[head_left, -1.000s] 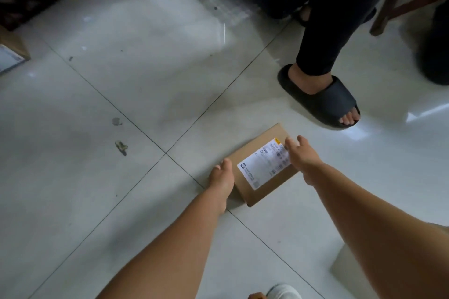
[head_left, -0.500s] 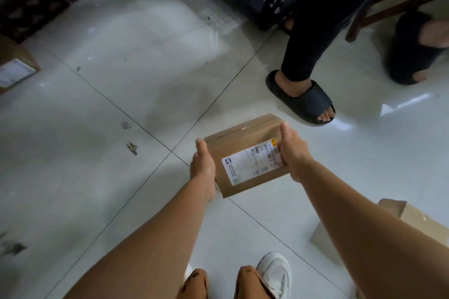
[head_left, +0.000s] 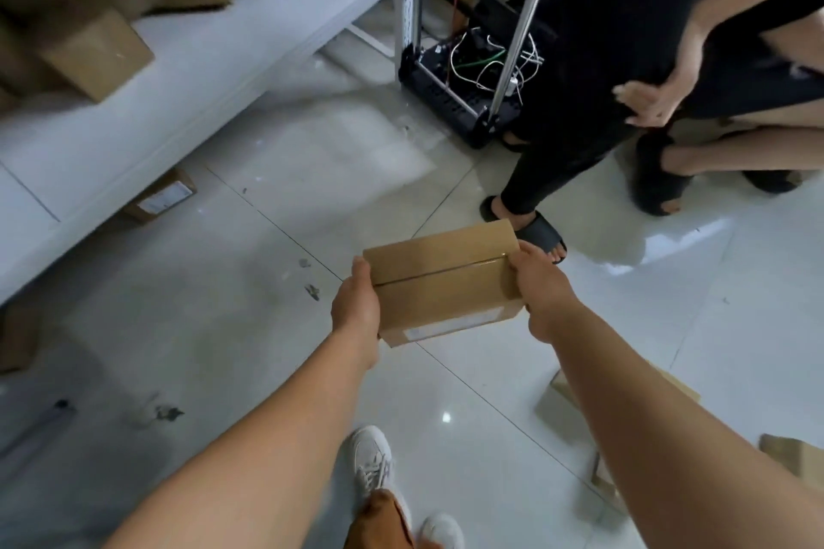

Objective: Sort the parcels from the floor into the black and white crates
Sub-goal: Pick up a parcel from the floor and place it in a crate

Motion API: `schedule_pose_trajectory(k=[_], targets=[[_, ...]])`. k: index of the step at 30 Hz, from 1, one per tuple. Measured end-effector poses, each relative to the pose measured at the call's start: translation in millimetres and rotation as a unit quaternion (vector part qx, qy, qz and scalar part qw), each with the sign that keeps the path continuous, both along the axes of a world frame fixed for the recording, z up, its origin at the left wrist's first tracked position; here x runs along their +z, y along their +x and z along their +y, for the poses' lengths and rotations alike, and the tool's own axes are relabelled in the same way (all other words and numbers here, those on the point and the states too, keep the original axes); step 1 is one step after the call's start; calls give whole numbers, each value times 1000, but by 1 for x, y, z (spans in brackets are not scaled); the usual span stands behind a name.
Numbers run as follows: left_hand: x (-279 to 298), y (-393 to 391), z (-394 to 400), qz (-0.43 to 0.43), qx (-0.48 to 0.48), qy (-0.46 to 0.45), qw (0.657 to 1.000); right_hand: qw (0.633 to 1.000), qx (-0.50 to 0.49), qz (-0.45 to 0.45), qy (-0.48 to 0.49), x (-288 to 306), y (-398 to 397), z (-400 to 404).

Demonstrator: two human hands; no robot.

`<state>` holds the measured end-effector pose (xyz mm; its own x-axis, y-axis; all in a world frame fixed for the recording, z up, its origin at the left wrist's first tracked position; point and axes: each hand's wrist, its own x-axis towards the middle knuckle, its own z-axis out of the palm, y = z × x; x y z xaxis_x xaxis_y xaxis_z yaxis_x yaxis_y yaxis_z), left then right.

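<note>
L hand [head_left: 355, 308] grips left end of cardboard parcel [head_left: 446, 283], thumb on top edge, fingers curled under. R hand [head_left: 543, 292] grips right end same way, thumb up by the taped seam. Parcel held in air betw both hands, well above tiled floor [head_left: 249, 325], tilted so seamed face is up; white shipping label [head_left: 450, 325] on the near side face, partly visible, text unreadable.

Below hands: wearer's white sneakers [head_left: 372, 457] + tan trouser leg at bottom edge. More parcels on floor: pale flat one [head_left: 562, 403] just under R forearm, another brown one [head_left: 791, 457] at right edge, labelled one [head_left: 161, 200] lying half under the white shelf [head_left: 200, 71] at left. Several brown boxes [head_left: 96, 54] on that shelf, blurred.

Ahead: 2nd person in black trousers [head_left: 575, 116], black slide sandal [head_left: 537, 232] near the parcel's far corner, their hand [head_left: 646, 103] hanging by the hip. 3rd person's bare legs + dark slipper [head_left: 655, 181] at right. Black crate-like base [head_left: 450, 98] w/ tangled white cables and metal uprights behind them; can't tell if it's the task crate
</note>
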<state>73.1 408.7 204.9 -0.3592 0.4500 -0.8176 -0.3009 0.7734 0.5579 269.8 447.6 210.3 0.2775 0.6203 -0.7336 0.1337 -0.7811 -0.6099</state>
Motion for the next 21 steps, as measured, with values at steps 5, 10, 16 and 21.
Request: schedule_pose_trajectory(k=[5,10,16,21], targets=[[59,-17,-30,-9,24,17,1000,998,-46,44,5,71,-11,-29],[119,-26,-69,25,23,73,997,997,-29,58,30,123,-24,-66],[178,-45,-123,42,55,151,986,993,0,97,65,177,-42,-111],[228,-70,-166,55,100,198,974,982,36,110,150,218,-79,-141]])
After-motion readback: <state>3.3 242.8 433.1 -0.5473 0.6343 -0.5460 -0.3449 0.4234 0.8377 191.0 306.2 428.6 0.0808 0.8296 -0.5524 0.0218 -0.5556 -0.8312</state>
